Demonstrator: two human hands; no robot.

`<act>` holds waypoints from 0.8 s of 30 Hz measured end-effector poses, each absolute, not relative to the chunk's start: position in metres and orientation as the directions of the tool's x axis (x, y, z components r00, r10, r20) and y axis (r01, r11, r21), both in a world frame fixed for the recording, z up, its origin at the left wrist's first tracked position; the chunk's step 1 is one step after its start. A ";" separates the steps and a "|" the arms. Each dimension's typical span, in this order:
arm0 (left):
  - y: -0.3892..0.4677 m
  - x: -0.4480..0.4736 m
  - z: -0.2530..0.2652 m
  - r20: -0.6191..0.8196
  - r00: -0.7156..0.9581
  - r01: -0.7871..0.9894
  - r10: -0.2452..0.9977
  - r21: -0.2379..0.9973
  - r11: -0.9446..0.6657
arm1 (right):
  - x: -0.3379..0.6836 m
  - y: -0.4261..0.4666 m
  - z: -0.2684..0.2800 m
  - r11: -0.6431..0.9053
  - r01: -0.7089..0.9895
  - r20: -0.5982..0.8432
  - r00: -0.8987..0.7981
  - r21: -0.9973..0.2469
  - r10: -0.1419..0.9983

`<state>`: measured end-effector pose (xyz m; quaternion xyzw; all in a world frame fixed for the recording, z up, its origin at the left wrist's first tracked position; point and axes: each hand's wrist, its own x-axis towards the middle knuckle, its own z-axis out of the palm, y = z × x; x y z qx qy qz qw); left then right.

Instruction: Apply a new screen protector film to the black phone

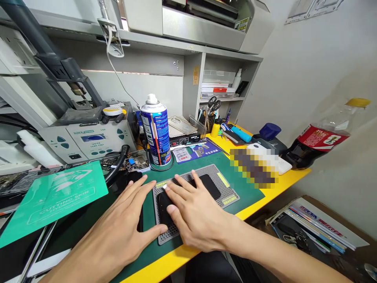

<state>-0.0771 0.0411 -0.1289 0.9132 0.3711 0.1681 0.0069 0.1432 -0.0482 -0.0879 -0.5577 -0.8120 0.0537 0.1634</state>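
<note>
Lower centre of frame: black phone-like slab [210, 186] on grey perforated mat [226, 193], likely against slipping, under right hand [193, 206], grip fanned flat, curled round nothing, apparently steadying. At mat's left edge, left hand [126, 222], grip likewise splayed, bare, thumb near slab. Green-and-yellow surface [247, 196]; shelving [226, 55] above, cola bottle [321, 137] at right.

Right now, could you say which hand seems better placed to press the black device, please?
Probably the right hand, lying across the black device; the left hand is mostly beside it, thumb over the grey mat.
</note>
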 end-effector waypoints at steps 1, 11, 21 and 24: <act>0.042 -0.078 -0.130 0.288 0.665 0.678 0.689 0.153 -0.719 | 0.139 -0.046 -0.087 0.388 0.878 0.206 -0.340 -0.282 0.918; 0.043 -0.076 -0.127 0.205 0.649 0.696 0.733 0.227 -0.681 | 0.123 -0.045 -0.081 0.450 0.855 0.244 -0.393 -0.257 0.887; 0.038 -0.079 -0.114 0.122 0.721 0.645 0.682 0.240 -0.726 | 0.121 -0.083 -0.086 0.443 0.857 0.235 -0.388 -0.263 0.891; 0.033 -0.082 -0.106 0.116 0.748 0.626 0.653 0.204 -0.753 | 0.117 -0.094 -0.098 0.423 0.860 0.266 -0.353 -0.285 0.897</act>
